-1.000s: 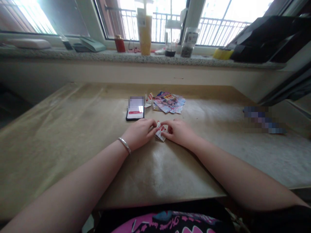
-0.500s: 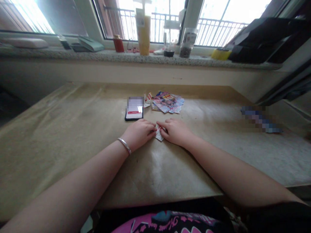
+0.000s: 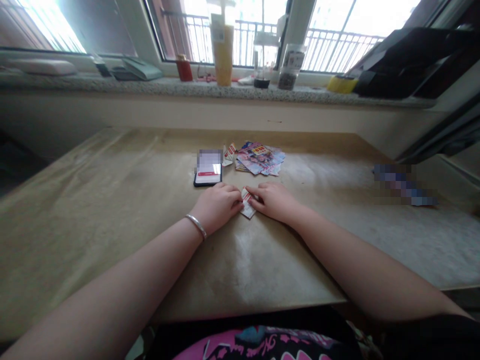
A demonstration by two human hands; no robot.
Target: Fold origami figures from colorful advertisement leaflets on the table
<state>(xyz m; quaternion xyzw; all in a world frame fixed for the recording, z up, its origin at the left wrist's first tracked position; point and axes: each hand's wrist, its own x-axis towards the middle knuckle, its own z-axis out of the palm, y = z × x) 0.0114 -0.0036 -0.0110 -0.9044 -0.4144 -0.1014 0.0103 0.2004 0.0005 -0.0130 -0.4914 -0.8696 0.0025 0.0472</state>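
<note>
Between my hands a small folded piece of paper (image 3: 248,209), white with red print, lies on the table (image 3: 150,165). My left hand (image 3: 221,204), with a silver bangle at the wrist, has its fingers closed on the paper's left edge. From the other side, my right hand (image 3: 273,201) pinches the right edge, its index finger on the upper part and the thumb lower down. Just beyond my left hand rests a phone (image 3: 209,172) with a lit screen. Another folded paper piece (image 3: 228,154) with red print sits right of the phone.
A fanned pile of printed paper sheets (image 3: 260,159) lies past my right hand. At the far right is a blurred bluish item (image 3: 405,185). Bottles, including a red one (image 3: 184,69), a yellow tape roll (image 3: 342,84) and a black object (image 3: 401,65) stand on the windowsill (image 3: 210,91).
My right index finger has shifted slightly right, and more of the folded paper shows between my hands. The other things lie as before.
</note>
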